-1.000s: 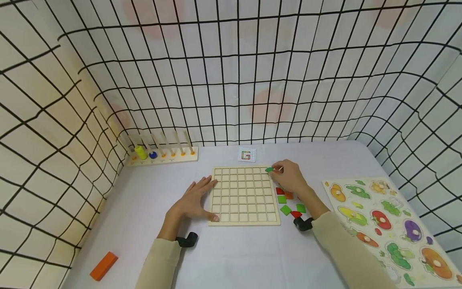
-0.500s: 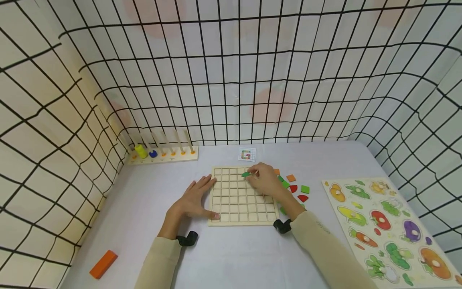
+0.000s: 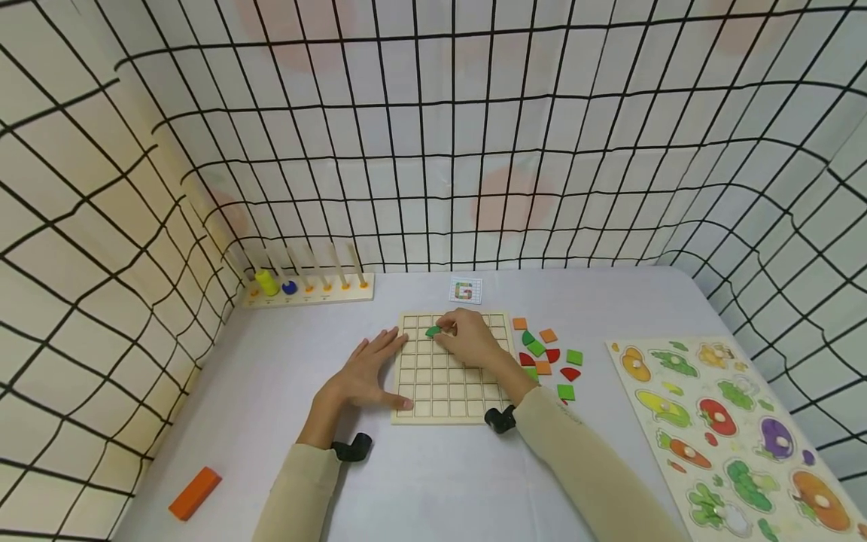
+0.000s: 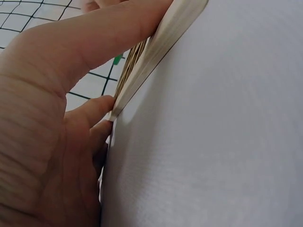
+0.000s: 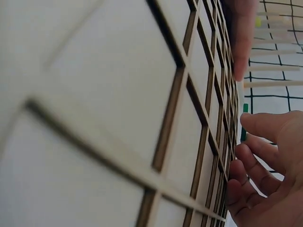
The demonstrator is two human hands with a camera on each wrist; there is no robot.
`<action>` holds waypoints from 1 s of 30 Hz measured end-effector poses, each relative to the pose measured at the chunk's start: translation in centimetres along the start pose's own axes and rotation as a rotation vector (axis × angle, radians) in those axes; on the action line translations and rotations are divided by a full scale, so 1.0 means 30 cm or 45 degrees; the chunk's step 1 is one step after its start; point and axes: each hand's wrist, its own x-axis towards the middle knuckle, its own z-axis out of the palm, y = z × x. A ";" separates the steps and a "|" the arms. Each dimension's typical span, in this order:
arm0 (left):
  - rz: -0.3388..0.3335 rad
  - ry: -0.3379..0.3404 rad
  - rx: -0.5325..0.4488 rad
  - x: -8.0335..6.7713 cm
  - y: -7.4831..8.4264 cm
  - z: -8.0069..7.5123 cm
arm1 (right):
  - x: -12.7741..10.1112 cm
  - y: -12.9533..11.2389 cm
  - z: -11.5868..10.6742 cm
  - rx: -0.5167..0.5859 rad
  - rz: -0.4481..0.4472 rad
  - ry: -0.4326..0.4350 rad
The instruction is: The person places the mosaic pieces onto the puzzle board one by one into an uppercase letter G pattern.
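A wooden grid board (image 3: 452, 391) lies flat on the white table. My left hand (image 3: 366, 373) rests spread against its left edge, thumb at the near left corner; the left wrist view shows that board edge (image 4: 156, 52) against my palm. My right hand (image 3: 467, 339) pinches a small green square tile (image 3: 433, 331) just above the board's far rows, left of centre. In the right wrist view the green tile (image 5: 244, 122) shows edge-on at my fingertips over the grid cells (image 5: 142, 94).
Loose green, orange and red tiles (image 3: 545, 354) lie right of the board. A pattern card (image 3: 464, 290) sits behind it. A peg rack (image 3: 308, 287) stands at the back left, a fruit puzzle board (image 3: 731, 429) at the right, an orange block (image 3: 194, 494) near left.
My right hand carried the green tile leftward from the board's far right corner across the top rows. The left hand stayed put.
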 end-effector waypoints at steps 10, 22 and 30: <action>0.002 -0.006 0.014 0.010 -0.007 0.005 | 0.019 -0.023 0.026 -0.085 0.044 -0.018; -0.007 0.003 -0.001 0.012 -0.016 0.009 | 0.029 -0.030 0.034 -0.122 0.050 -0.021; -0.033 -0.010 0.006 0.015 -0.021 0.008 | 0.030 -0.029 0.028 -0.095 0.013 -0.039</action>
